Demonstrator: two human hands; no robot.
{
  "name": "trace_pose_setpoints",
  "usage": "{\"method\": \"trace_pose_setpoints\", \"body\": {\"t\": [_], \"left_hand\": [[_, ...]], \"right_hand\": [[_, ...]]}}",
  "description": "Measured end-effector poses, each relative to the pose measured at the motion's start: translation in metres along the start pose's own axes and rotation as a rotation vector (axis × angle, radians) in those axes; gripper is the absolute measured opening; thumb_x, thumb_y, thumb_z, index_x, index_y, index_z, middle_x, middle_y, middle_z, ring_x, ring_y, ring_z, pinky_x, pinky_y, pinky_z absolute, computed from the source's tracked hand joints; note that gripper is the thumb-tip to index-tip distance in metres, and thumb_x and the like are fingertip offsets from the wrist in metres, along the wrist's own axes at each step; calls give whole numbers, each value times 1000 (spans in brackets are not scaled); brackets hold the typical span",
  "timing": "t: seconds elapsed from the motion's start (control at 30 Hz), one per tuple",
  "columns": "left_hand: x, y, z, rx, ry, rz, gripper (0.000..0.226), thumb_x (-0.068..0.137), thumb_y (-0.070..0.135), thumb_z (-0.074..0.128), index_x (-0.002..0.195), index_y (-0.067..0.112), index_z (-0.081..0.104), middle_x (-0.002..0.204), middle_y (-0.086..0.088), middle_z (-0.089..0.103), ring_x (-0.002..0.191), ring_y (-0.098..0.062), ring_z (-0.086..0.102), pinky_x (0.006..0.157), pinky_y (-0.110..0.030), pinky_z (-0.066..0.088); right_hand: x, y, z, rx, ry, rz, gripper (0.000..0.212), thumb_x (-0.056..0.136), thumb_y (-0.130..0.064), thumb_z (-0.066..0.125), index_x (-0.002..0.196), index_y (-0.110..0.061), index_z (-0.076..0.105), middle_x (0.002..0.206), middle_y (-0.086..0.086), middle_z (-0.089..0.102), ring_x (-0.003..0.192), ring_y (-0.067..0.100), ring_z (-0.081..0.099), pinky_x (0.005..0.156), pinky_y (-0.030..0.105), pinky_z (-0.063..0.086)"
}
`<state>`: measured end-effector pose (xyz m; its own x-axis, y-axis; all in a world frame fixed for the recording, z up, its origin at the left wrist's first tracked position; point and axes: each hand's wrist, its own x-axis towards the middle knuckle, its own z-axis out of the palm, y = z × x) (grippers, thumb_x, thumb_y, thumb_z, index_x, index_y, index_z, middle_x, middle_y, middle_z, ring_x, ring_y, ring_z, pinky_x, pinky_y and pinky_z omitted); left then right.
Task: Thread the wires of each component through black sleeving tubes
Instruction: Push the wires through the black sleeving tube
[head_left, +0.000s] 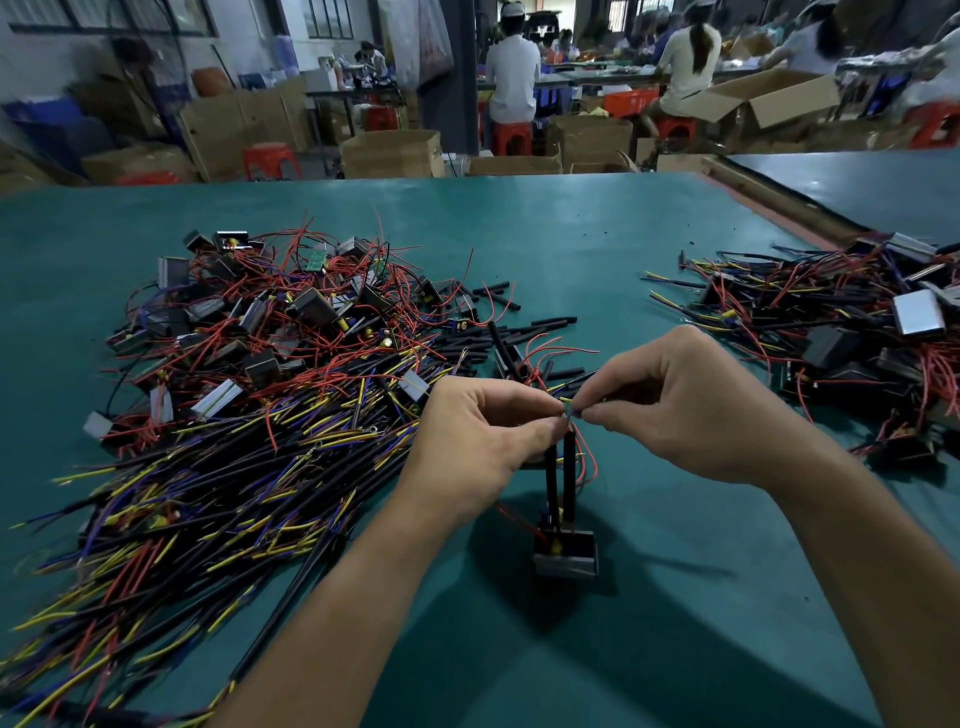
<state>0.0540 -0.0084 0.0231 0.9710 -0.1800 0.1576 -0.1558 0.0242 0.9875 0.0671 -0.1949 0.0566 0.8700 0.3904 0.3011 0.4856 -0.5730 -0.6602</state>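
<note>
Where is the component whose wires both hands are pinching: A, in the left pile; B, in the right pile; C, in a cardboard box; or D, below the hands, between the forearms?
D: the component is below the left hand and right hand, between the forearms, with two black tubes running up from it to the pinched wires.

Both bare forearms reach in from the near edge of the tabletop (571, 249), wrists raised. Left hand (478, 441) and right hand (691, 405) meet fingertip to fingertip, thumb and forefinger of each pinching the wire ends (567, 411), other fingers curled.
</note>
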Motion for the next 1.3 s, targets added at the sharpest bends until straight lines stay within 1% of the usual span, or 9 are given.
{"method": "trace_pose_setpoints", "body": {"t": [0.13, 0.23, 0.33, 0.4, 0.63, 0.73, 0.83, 1.03, 1.3], "left_hand": [[-1, 2, 1, 3, 6, -12, 17, 78, -8, 71, 76, 9, 74, 62, 1, 70, 57, -7, 65, 58, -19, 55], [-2, 3, 2, 16, 29, -19, 17, 79, -7, 71, 74, 9, 74, 60, 2, 68, 55, -5, 63, 57, -19, 55], [-1, 4, 4, 52, 48, -17, 18, 81, -5, 71, 73, 11, 74, 58, 4, 66, 54, -5, 61, 58, -21, 57], [-1, 4, 4, 58, 58, -16, 19, 82, -3, 71, 71, 12, 73, 58, 4, 65, 54, -6, 60, 59, -22, 57], [-1, 2, 7, 75, 54, -1, 20, 83, -4, 69, 70, 11, 71, 62, -3, 65, 55, -10, 58, 56, -23, 53], [-1, 0, 8, 145, 69, 57, 22, 83, -3, 69, 69, 14, 70, 62, -3, 65, 57, -13, 57, 58, -30, 52], [-1, 0, 8, 201, 71, 110, 21, 83, -1, 70, 70, 16, 70, 63, -1, 65, 57, -11, 56, 58, -29, 49], [0, 0, 6, 148, 51, 55, 24, 85, -2, 68, 69, 16, 69, 58, 4, 64, 54, -7, 55, 55, -22, 49], [1, 0, 6, 55, 5, -79, 19, 90, -1, 61, 74, 10, 65, 52, 6, 59, 49, -7, 53, 54, -20, 49]], "right_hand": [[0, -1, 3, -23, 6, -12, 17, 80, -11, 78, 75, -28, 79, 51, 6, 55, 45, 6, 33, 44, 21, 27], [0, -3, 4, -14, 11, 0, 16, 80, -13, 78, 76, -29, 79, 58, 10, 64, 50, 26, 44, 47, 33, 36], [-1, -3, 4, -32, 39, -23, 17, 79, -12, 78, 74, -28, 79, 51, -1, 60, 44, 6, 37, 43, 20, 29], [-1, -3, 5, -56, 45, -25, 14, 79, -13, 78, 74, -26, 79, 48, -9, 56, 42, 4, 38, 43, 11, 27], [0, -1, 5, -57, 38, 10, 11, 79, -14, 76, 71, -22, 77, 48, -14, 58, 42, 2, 46, 44, 8, 30], [1, 1, 4, -16, 11, 29, 11, 81, -18, 75, 72, -24, 77, 51, -6, 61, 44, 1, 46, 44, 21, 37], [2, 2, 4, 23, 9, 44, 10, 83, -24, 73, 74, -24, 77, 56, 8, 62, 50, 13, 48, 49, 37, 44], [2, -1, 7, 45, 6, 18, 12, 83, -15, 73, 71, -17, 75, 47, -13, 55, 42, 2, 39, 45, 9, 29], [-1, -5, 7, -67, 22, -38, 13, 80, -13, 73, 69, -21, 73, 45, -15, 50, 41, 5, 41, 45, 8, 28]]}}
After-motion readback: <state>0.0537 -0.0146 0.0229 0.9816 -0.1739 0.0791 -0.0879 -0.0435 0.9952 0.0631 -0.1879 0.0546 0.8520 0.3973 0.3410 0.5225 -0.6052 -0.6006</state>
